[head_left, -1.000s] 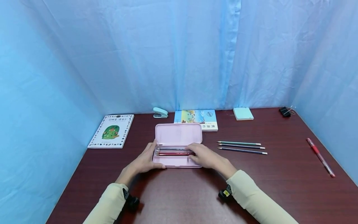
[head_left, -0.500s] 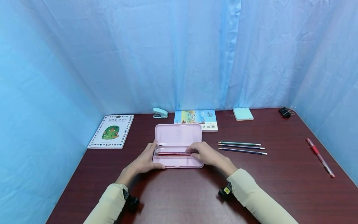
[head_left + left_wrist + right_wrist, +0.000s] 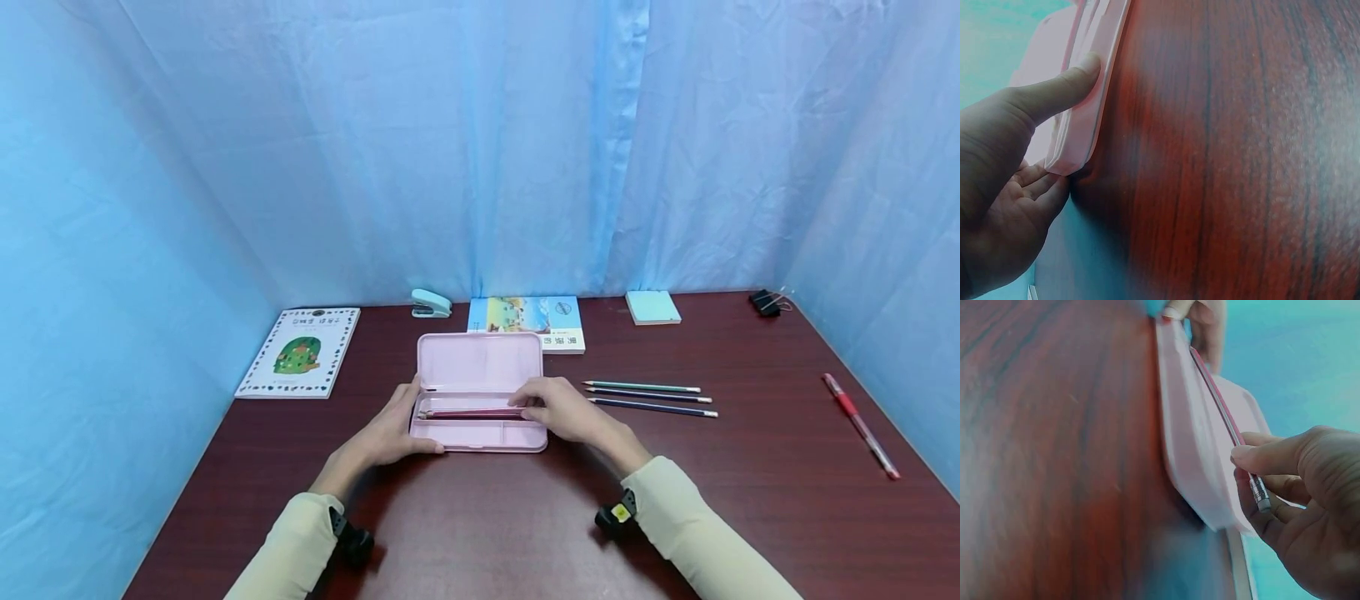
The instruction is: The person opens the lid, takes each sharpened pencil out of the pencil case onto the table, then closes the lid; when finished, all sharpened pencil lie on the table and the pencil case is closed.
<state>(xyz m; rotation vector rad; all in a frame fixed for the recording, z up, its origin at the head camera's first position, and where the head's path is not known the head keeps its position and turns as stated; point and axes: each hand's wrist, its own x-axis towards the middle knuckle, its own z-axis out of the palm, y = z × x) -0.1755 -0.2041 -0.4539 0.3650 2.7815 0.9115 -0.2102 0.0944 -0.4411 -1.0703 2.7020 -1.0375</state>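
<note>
"Holding what?"
"With the left hand [image 3: 386, 433], gripping the pink case [image 3: 480, 362] midway across the table [image 3: 487, 525]; with the right hand [image 3: 562, 408], pinching a red pencil [image 3: 1216, 398] over the case."
"Finishing?"
"Seemingly not, leaving three pencils [image 3: 648, 394] lying toward the right edge."

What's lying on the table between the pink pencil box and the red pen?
Three pencils, one green and two dark, then bare table up to the red pen. The head view shows it.

Mint stapler [image 3: 431, 303], white book [image 3: 298, 354], binder clip [image 3: 765, 302]
</note>
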